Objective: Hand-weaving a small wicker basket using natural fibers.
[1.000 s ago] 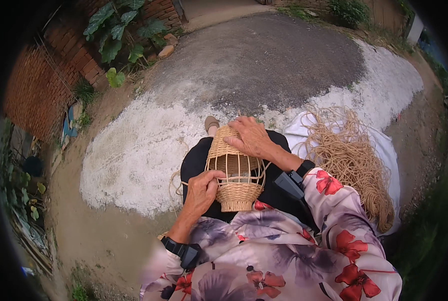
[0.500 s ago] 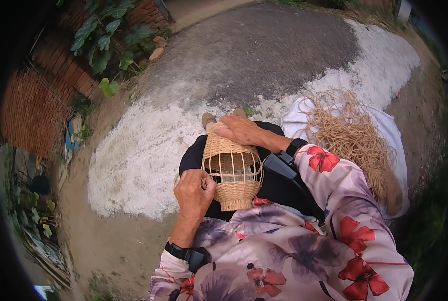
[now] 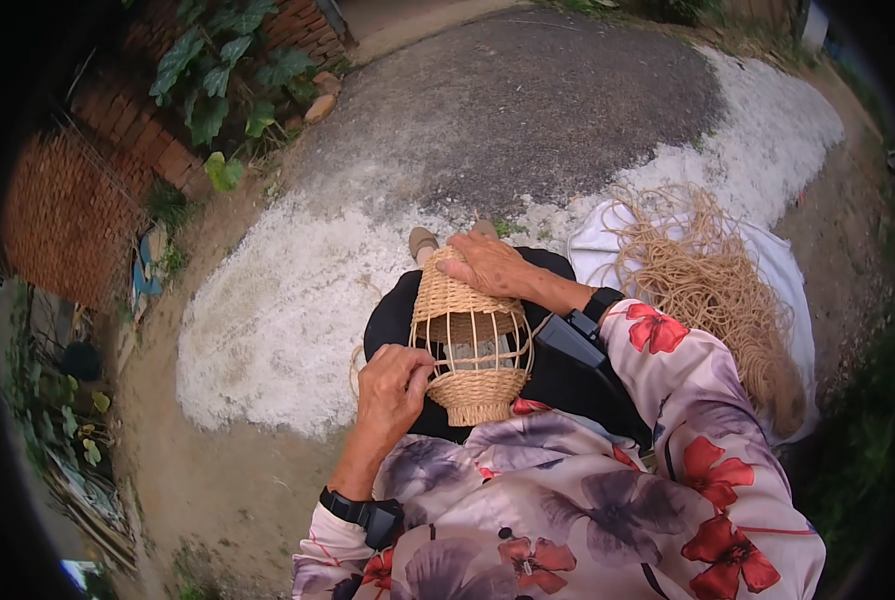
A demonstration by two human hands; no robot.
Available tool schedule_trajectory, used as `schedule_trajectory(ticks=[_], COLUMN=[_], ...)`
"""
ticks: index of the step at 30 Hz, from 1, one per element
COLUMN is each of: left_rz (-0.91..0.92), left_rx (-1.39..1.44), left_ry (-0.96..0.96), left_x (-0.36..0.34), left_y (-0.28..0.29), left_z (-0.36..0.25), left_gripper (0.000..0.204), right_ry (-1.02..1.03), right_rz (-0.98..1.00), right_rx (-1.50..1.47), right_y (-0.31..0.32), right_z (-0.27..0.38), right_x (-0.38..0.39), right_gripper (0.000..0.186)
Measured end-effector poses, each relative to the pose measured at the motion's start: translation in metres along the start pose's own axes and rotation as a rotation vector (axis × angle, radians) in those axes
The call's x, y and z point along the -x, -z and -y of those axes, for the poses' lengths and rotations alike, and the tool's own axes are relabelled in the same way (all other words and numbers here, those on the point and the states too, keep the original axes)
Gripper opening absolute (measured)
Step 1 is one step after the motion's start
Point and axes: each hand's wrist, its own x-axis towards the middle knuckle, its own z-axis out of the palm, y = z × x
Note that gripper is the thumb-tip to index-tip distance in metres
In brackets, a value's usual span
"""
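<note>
A pale tan woven basket (image 3: 479,388) lies lengthwise on my black-clad lap, with a woven neck at the near end, a wider woven body at the far end and open ribs crossed by a thin band between them. My right hand (image 3: 492,268) grips the far woven section from above, its thumb across the weave. My left hand (image 3: 392,385) is pinched at the basket's left side, level with the band, on what looks like a strand; the fingertips are partly hidden. A loose strand (image 3: 355,365) loops out beside this hand.
A large tangle of tan cord (image 3: 707,290) lies on a white cloth (image 3: 592,240) to my right. My shoes (image 3: 422,242) show beyond my lap. Around me are pale and dark paving (image 3: 527,110), a brick wall (image 3: 67,210) and leafy plants (image 3: 217,75) at left.
My left hand's index finger was stretched toward the ribs; it has drawn back to the left side and curled into a pinch. My right hand keeps its grip on the basket.
</note>
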Motion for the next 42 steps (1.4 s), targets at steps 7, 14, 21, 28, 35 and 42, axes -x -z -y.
schedule_trajectory(ticks=[7,14,21,28,35,42], left_rz=[-0.188,0.014,-0.255,-0.064,0.148,-0.155], left_rx=[-0.449,-0.234,-0.097,-0.154,0.078,-0.163], left_ry=[0.248,-0.052,0.286,0.387,0.129,0.742], left_x=[0.011,-0.009,0.004,-0.002,-0.021,0.045], left_y=[0.011,-0.005,0.008,0.039,0.01,0.089], left_z=[0.03,-0.005,0.034,0.043,0.014,0.153], left_gripper=[0.022,0.012,0.007,0.025,0.011,0.016], right_ry=[-0.006,0.093,0.025,0.06,0.041,-0.001], right_rz=[0.013,-0.072,-0.025,-0.098,-0.107,0.014], right_rx=[0.019,0.072,0.07,0.053,0.036,0.06], right_y=[0.008,0.004,0.012,0.004,0.005,0.01], right_z=[0.007,0.005,0.006,-0.005,0.008,0.01], right_x=[0.001,0.002,0.008,0.006,0.009,0.009], right_gripper=[0.068,0.065,0.065,0.064,0.062,0.062])
